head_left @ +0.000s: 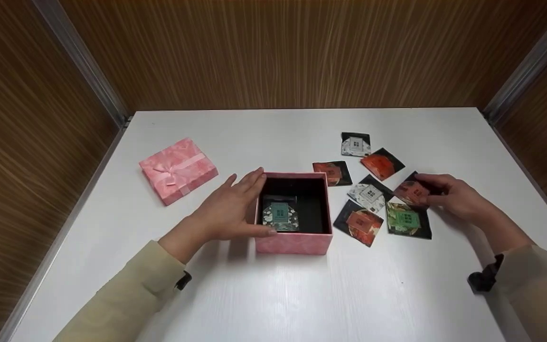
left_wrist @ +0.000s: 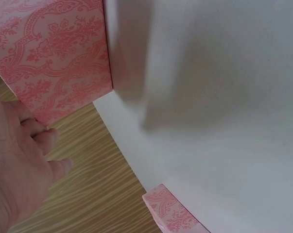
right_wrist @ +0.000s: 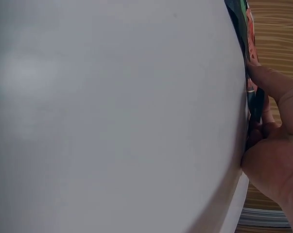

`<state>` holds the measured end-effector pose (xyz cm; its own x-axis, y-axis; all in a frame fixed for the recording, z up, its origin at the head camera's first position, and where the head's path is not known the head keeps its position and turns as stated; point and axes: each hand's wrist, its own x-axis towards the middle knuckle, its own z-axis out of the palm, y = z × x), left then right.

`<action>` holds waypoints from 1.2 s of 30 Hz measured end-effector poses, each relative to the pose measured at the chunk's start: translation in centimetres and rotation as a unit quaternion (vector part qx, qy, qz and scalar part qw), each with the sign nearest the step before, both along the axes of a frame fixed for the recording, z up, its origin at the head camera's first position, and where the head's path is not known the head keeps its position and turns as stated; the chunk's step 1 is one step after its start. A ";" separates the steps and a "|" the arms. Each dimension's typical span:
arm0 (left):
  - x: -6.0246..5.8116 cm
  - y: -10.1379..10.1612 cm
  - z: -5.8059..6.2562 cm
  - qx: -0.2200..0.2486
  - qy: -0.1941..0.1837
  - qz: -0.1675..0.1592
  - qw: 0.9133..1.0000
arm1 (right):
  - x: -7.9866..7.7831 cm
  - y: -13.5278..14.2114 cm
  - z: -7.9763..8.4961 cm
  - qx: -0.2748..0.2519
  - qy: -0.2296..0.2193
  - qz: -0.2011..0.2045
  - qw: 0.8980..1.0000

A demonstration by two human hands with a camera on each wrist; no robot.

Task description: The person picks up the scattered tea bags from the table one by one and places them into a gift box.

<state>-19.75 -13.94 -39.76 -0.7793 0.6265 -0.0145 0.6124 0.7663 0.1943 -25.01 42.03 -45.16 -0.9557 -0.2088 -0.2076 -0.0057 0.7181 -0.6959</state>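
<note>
My left hand (head_left: 231, 206) rests against the left side of an open pink box (head_left: 295, 243), fingers fairly straight toward its far corner and thumb along the front rim. The left wrist view shows the fingers beside the patterned box wall (left_wrist: 63, 58). Inside the box, a dark tea sachet with a teal label (head_left: 280, 213) lies on the left. On the right, my right hand (head_left: 458, 195) pinches a tea sachet with a red label (head_left: 411, 190) between thumb and fingers. Overlapped by it in the head view is a green-labelled sachet (head_left: 407, 221).
Between box and right hand lie other sachets, among them an orange one (head_left: 382, 164), a white one (head_left: 356, 144) and a red-labelled one (head_left: 361, 223). The pink lid with a bow (head_left: 178, 171) lies back left. Wood-grain panels (head_left: 278, 57) enclose the white table (head_left: 273, 294).
</note>
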 end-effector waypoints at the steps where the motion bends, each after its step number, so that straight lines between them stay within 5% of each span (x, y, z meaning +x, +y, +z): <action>1: 0.0 0.0 0.0 -0.001 0.000 0.000 1.000 | 0.0 0.0 0.0 0.002 0.001 0.000 1.000; 17: 0.1 -0.1 -0.1 -0.003 0.004 0.001 1.000 | 0.4 -0.7 0.0 -0.005 0.058 -0.015 0.998; 36: -0.1 0.0 0.1 -0.005 0.016 -0.004 1.000 | 0.4 -1.1 1.3 -0.002 0.074 -0.044 0.996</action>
<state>-19.81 -13.92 -39.66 -0.7740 0.6332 0.0039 0.6248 0.7627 0.1670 -24.61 40.89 -43.85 -0.9904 -0.1230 -0.0626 -0.0451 0.7171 -0.6955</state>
